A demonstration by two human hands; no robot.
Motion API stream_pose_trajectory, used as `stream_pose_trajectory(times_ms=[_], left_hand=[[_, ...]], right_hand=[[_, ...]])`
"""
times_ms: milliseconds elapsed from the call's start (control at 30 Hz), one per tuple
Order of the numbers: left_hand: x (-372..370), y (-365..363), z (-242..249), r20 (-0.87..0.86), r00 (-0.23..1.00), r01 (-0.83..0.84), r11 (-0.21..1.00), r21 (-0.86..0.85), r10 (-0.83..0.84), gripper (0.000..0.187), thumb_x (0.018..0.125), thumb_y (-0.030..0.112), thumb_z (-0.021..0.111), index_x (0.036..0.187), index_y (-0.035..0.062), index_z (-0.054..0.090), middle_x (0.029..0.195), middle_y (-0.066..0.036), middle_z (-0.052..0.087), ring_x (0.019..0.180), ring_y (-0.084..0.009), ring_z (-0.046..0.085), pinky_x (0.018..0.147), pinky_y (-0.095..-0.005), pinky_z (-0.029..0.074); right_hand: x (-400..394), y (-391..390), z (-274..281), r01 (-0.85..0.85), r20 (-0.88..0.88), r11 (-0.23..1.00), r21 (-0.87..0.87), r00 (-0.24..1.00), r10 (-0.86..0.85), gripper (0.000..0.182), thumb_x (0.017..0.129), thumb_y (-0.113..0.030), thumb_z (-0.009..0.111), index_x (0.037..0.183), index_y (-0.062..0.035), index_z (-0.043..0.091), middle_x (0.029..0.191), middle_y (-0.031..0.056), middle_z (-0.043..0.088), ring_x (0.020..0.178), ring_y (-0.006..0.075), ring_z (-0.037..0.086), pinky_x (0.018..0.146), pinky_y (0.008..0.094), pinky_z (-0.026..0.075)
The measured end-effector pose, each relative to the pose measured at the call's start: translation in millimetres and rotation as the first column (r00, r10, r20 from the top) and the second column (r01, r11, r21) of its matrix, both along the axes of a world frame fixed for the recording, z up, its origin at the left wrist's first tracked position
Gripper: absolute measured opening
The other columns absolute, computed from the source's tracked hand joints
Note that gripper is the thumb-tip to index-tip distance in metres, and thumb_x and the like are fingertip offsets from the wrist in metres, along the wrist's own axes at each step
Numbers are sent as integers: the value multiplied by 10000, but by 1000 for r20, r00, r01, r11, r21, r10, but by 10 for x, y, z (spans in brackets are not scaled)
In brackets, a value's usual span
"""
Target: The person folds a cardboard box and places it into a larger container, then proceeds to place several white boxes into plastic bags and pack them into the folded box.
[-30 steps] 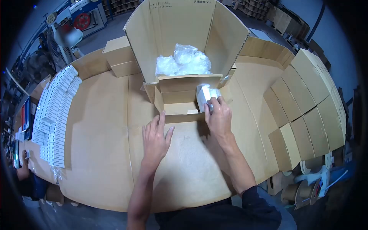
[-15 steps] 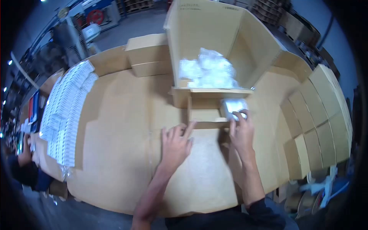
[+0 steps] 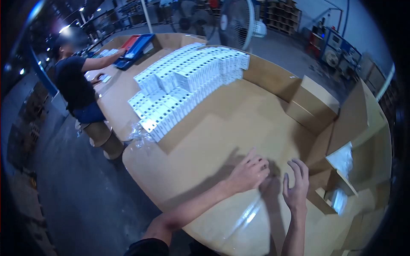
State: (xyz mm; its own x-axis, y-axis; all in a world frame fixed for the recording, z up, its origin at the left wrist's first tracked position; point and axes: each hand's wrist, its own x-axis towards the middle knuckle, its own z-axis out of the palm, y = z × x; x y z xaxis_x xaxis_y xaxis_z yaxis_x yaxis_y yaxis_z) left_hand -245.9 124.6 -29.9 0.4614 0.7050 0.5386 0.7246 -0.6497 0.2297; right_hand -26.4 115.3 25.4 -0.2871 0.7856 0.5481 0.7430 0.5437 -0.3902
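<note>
My left hand (image 3: 250,171) hovers over the cardboard-covered table (image 3: 205,170) with nothing in it, fingers loosely bent and a little apart. To its right, my right hand (image 3: 296,184) is raised with thumb and fingers curved apart, also empty. Just right of that hand sits a small open cardboard box (image 3: 323,192), with a clear plastic-wrapped pack (image 3: 340,201) at its near right side. Large stacked rows of small white boxes (image 3: 183,81) stand beyond my left hand, several layers high in places.
A tall carton (image 3: 352,119) holding clear plastic bags (image 3: 341,161) stands at right. Beside it is a closed brown box (image 3: 314,104). Crumpled clear plastic (image 3: 141,135) lies at the table's left edge. A co-worker (image 3: 74,81) reaches toward a blue tray (image 3: 136,51); fans (image 3: 235,25) stand behind.
The view has swung left toward the white boxes and the co-worker. My right hand has come away from the plastic-wrapped pack, and my left hand has left the small box's edge.
</note>
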Motion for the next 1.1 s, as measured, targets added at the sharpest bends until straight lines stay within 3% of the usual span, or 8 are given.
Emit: stream_pose_trajectory(times_ms=[100, 200, 300, 400, 567, 933, 1100], left_hand=[[-680, 183, 27, -64, 991, -114, 991, 66, 118, 163, 857, 232, 759, 987, 142, 721, 1119, -33, 638, 1169, -243, 590, 1231, -591, 298], [-1365, 392, 81, -42, 974, -214, 968, 132, 221, 236, 867, 237, 752, 1070, 124, 709, 1144, -46, 633, 1181, -250, 586, 1231, -594, 293], [-1950, 530, 296, -115, 934, -330, 940, 90, 339, 357, 882, 239, 741, 1203, 102, 667, 1211, -80, 617, 1220, -273, 575, 1226, -595, 290], [-2426, 663, 518, -44, 910, -405, 907, 116, 412, 444, 898, 234, 725, 1297, 80, 607, 1277, -119, 590, 1264, -298, 558, 1226, -592, 281], [-2986, 996, 837, -21, 869, -482, 855, 192, 495, 627, 863, 142, 730, 1418, 10, 469, 1367, -179, 563, 1303, -361, 520, 1155, -491, 378], [-3360, 1454, 773, -83, 874, -439, 851, 289, 479, 537, 874, 40, 689, 1386, 41, 524, 1250, -128, 620, 1222, -296, 563, 1086, -449, 434], [-3404, 1481, 759, -85, 866, -449, 841, 302, 493, 420, 824, 13, 741, 1224, 124, 675, 1221, -69, 617, 1191, -281, 576, 1062, -436, 451]], right_hand=[[-605, 471, -39, -188, 89, 982, -24, 978, 190, 470, 833, 11, 705, 1286, -66, 610, 1333, 174, 593, 1271, 407, 549, 1074, 483, 446], [-1237, 919, -35, -330, 171, 944, 8, 931, 324, 494, 838, -23, 713, 1313, -74, 588, 1358, 161, 583, 1305, 395, 531, 1081, 486, 436], [-1784, 1314, -45, -441, 227, 898, -8, 873, 431, 507, 847, -47, 710, 1332, -67, 564, 1383, 162, 562, 1329, 382, 508, 1091, 490, 429], [-2273, 1601, 57, -491, 259, 871, -13, 840, 477, 533, 852, -69, 709, 1356, -67, 536, 1414, 160, 537, 1350, 375, 486, 1101, 489, 423], [-2943, 2092, 150, -501, 261, 862, 78, 845, 467, 570, 859, -61, 687, 1398, -72, 503, 1462, 158, 509, 1386, 387, 459, 1125, 487, 413], [-3562, 2539, 244, -409, 298, 911, 50, 877, 377, 564, 862, -19, 602, 1417, -85, 527, 1539, 132, 479, 1424, 381, 433, 1146, 541, 384], [-3576, 2460, 319, -408, 270, 912, -35, 875, 402, 578, 860, -11, 602, 1429, -78, 524, 1535, 166, 469, 1444, 379, 408, 1162, 546, 370]])
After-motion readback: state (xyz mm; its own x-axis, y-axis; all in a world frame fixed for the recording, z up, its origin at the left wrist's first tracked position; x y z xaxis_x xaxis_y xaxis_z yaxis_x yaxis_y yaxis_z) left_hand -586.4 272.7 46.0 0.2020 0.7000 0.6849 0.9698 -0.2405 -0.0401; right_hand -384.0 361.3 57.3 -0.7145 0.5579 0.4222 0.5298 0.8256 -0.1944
